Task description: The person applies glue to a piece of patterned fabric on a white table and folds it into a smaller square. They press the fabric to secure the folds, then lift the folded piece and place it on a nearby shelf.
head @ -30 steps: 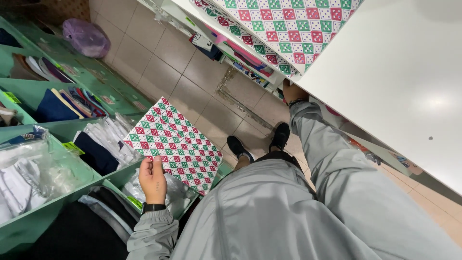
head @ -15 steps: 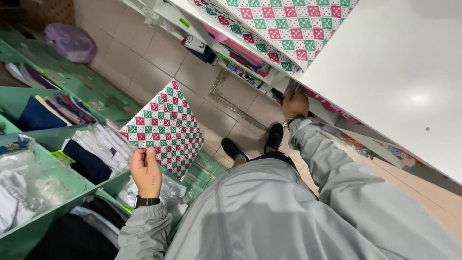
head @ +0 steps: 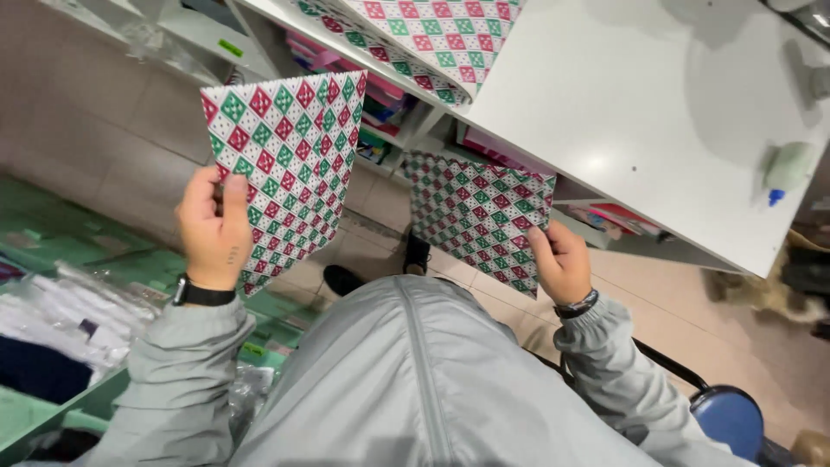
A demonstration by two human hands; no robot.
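Grey jacket fabric fills the near view, sleeves reaching out to both sides. At left, the left hand is closed on the lower edge of a diamond-patterned sheet in red, green and white, held upright above the tiled floor. At right, the right hand grips a second patterned sheet just below the white table edge. Both sheets are lifted and in hand; neither lies on the table yet. Farther off, a third matching sheet drapes over the table's far edge, and a glue bottle lies at far right.
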